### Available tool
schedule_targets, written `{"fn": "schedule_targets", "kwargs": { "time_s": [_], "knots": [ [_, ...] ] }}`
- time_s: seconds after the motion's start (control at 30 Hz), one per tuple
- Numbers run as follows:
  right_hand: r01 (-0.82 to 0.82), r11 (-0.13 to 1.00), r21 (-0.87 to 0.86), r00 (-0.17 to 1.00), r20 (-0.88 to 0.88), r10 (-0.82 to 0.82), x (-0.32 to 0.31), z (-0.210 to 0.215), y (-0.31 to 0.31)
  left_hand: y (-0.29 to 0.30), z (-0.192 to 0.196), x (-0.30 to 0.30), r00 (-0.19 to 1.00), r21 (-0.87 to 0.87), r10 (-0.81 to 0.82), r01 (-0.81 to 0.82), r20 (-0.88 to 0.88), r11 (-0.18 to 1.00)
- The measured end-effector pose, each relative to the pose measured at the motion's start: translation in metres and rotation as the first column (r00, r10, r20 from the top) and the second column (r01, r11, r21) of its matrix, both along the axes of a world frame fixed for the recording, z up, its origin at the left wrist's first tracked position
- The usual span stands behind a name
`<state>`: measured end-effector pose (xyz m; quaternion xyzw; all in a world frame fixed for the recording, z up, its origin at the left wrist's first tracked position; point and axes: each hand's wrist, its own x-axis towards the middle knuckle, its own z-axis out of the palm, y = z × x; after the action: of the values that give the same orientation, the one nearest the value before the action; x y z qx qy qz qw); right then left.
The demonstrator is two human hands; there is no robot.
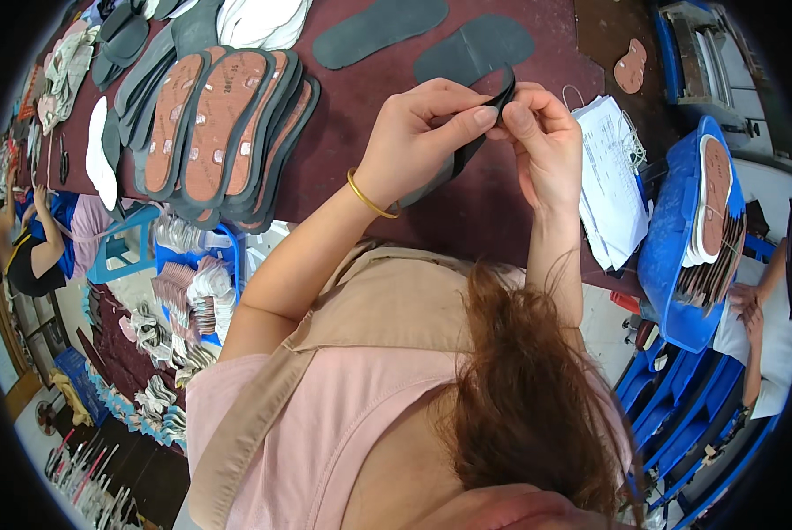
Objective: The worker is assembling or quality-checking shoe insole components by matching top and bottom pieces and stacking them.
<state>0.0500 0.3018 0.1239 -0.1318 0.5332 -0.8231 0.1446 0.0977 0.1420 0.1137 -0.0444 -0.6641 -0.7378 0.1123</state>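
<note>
Above the near edge of the dark red table (347, 168), both hands pinch a dark grey insole (506, 84). My left hand (431, 132), with a yellow bangle at the wrist, grips it between thumb and fingers. From the other side my right hand (544, 132) pinches the same piece, fingertips close to the left thumb. The insole is bent, one end curling up between the hands, and part of it is hidden behind my left hand. Just beyond them lie two flat dark grey insoles, one farther left (380, 33) and one nearer (473, 49).
Stacks of brown-and-grey insoles (228, 128) stand at the left, near white pieces (102, 155). To the right are paper sheets (610, 185) and a blue bin (665, 230) of insoles. Another person's hands (749, 305) are at far right; another person (47, 238) is at far left.
</note>
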Motion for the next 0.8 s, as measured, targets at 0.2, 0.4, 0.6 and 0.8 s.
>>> {"fn": "schedule_targets", "kwargs": {
  "time_s": [0.2, 0.4, 0.6, 0.8],
  "knots": [
    [0.151, 0.973, 0.176, 0.979, -0.163, -0.122, 0.006, 0.003, -0.013, -0.003, -0.003, -0.001, 0.998, 0.03, 0.057, -0.057, -0.013, 0.998],
    [0.016, 0.998, 0.06, 0.986, 0.166, -0.026, 0.004, -0.049, 0.008, -0.084, -0.006, 0.01, 0.86, 0.522, 0.44, -0.508, 0.259, 0.685],
    [0.138, 0.97, 0.198, 0.97, 0.174, -0.173, -0.008, -0.107, 0.06, -0.165, 0.022, 0.038, 0.717, 0.537, 0.688, -0.626, 0.112, 0.566],
    [0.367, 0.656, 0.659, 0.929, -0.223, -0.296, -0.065, -0.097, 0.107, -0.121, 0.026, 0.0, 0.608, 0.249, 0.793, -0.763, -0.038, 0.597]
  ]
}}
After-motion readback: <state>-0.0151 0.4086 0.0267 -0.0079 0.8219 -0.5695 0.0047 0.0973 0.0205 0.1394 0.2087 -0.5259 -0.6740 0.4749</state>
